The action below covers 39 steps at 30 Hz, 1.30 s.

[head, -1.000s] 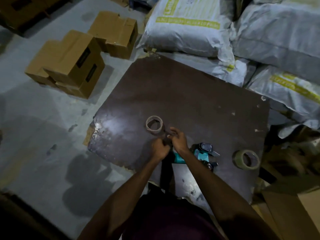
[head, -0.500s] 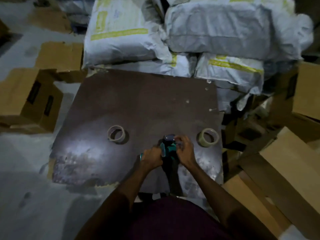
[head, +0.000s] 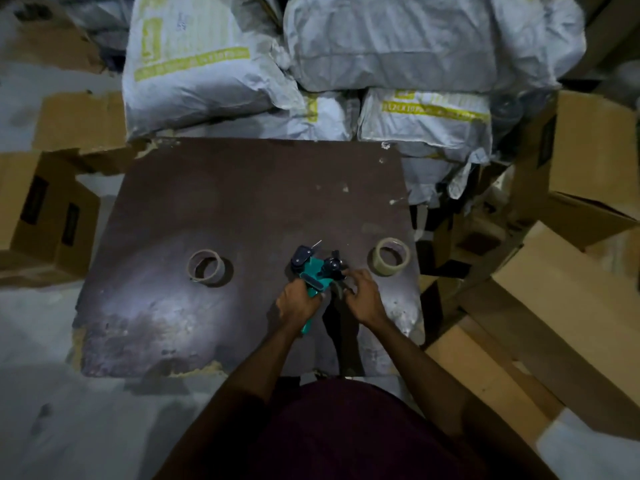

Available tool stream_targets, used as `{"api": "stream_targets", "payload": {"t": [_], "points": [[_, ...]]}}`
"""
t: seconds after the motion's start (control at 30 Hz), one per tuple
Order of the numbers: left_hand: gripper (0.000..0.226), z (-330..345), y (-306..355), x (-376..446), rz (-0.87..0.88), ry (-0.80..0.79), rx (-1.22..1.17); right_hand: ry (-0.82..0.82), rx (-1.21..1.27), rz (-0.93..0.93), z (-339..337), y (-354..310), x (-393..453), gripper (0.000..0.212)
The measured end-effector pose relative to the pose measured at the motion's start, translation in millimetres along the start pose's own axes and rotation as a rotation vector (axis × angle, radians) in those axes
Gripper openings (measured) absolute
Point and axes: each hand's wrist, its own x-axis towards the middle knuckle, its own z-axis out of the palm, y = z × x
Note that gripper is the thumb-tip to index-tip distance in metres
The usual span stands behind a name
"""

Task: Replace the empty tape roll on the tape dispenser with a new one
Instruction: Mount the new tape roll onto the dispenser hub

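Observation:
A teal and black tape dispenser [head: 313, 268] lies near the front of the dark brown board [head: 242, 202]. My left hand [head: 297, 303] grips its teal handle. Just to its right, my right hand [head: 362, 296] rests with curled fingers against the dispenser's black hub; whether it grips anything is unclear. An empty brown cardboard tape core [head: 206, 266] lies flat on the board to the left. A fuller roll of clear tape [head: 391, 256] lies flat near the board's right edge, a short way beyond my right hand.
White filled sacks [head: 311, 64] are piled behind the board. Cardboard boxes [head: 45, 216] stand on the floor to the left, and more boxes [head: 588, 168] and flat cardboard crowd the right side. Grey floor lies at the front left.
Both hands left the empty core on the left and came to the dispenser. My left hand now holds its handle, the dispenser is turned, and the view has shifted right.

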Motion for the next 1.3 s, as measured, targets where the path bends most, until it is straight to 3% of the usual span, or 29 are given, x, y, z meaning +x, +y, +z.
{"api": "stream_targets", "payload": {"t": [0.23, 0.37, 0.5, 0.6, 0.7, 0.77, 0.9, 1.1, 1.3], "points": [[0.046, 1.2, 6.2, 0.5, -0.043, 0.070, -0.085, 0.171, -0.374, 0.083, -37.0, 20.4, 23.3, 0.044], [0.045, -5.5, 4.5, 5.1, -0.044, 0.075, -0.087, 0.080, -0.616, 0.153, -44.4, 39.8, 38.4, 0.063], [0.046, -9.7, -4.2, 11.1, -0.074, -0.001, -0.112, 0.065, -0.721, 0.189, -44.0, 41.7, 44.2, 0.059], [0.048, -10.0, -12.5, 18.4, -0.108, 0.050, -0.108, 0.076, -0.649, 0.198, -42.3, 40.7, 45.7, 0.045], [0.030, -15.8, -5.7, 22.0, -0.036, 0.152, -0.098, 0.065, -0.436, 0.182, -33.5, 46.6, 44.7, 0.047], [0.020, -20.7, 8.4, 21.0, 0.074, 0.192, -0.118, 0.163, -0.274, 0.136, -28.7, 41.3, 40.9, 0.046], [0.014, -15.8, 33.1, 25.2, 0.194, 0.155, -0.331, 0.358, 0.068, 0.005, -25.1, 10.8, 21.9, 0.024], [0.036, -9.5, 53.3, 27.3, 0.058, -0.069, -0.785, 0.167, 0.451, 0.015, -30.6, -12.3, 2.5, 0.017], [0.028, -12.8, 49.6, 25.4, 0.030, -0.109, -0.983, 0.067, 0.629, 0.061, -33.7, -19.6, -5.7, 0.025]]}}
